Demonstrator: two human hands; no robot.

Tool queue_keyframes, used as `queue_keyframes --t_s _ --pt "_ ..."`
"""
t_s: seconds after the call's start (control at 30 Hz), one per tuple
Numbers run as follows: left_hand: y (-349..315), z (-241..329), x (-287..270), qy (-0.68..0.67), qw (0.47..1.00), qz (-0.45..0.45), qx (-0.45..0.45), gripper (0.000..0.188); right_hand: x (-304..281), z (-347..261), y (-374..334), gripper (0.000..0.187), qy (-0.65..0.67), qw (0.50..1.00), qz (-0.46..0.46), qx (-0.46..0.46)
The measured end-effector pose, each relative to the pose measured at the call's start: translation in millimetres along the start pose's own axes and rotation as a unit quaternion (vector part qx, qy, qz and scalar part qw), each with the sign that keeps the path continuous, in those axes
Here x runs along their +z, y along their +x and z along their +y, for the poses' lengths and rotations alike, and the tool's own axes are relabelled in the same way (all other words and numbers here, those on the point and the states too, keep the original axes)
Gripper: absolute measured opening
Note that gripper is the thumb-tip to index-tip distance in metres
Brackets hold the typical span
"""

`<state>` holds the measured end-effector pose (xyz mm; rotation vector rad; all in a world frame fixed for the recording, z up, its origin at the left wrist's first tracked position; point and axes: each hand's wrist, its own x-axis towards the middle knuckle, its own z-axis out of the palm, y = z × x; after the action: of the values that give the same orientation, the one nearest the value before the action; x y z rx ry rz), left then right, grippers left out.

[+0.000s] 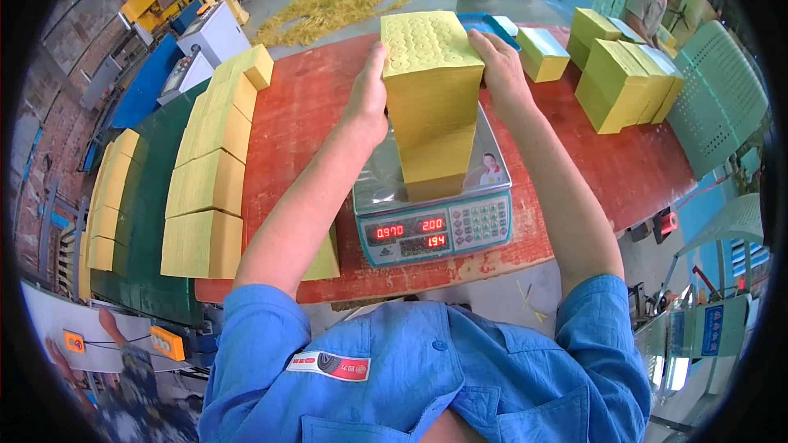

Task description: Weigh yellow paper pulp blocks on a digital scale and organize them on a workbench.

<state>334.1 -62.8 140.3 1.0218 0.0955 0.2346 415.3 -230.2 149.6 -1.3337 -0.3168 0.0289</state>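
Stack of yellow sheets (434, 119), tall, upright, circle-patterned top

Yellow stack (435, 127) appears to be matt paper, sides smooth, top face (430, 43) embossed. Scale pan (377, 182) is glossy metal, scale housing (448, 234) smooth plastic. Red tabletop (304, 102) shows scuffed, worn finish; blue shirt (410, 349) is matt woven cloth, green chair (716, 102) perforated plastic.

Both bare forearms (305, 197) reach forward, left grip (367, 98) and right grip (501, 74) held apart, facing each other.
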Motion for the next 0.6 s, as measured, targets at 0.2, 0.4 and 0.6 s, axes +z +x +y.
queue_keyframes --t_s 0.2,0.4,0.6 --pt "-33 1 -16 0.043 0.986 0.088 0.133 0.051 -17 -12 -52 0.028 0.006 0.998 0.001 -0.067" --pt "-188 -37 -76 0.199 0.935 0.182 0.229 0.031 -81 49 -191 0.019 -0.035 0.999 -0.007 0.014" --pt "-285 -102 -87 0.196 0.904 0.373 0.077 0.026 -115 101 -291 0.014 0.068 0.964 0.012 0.259"
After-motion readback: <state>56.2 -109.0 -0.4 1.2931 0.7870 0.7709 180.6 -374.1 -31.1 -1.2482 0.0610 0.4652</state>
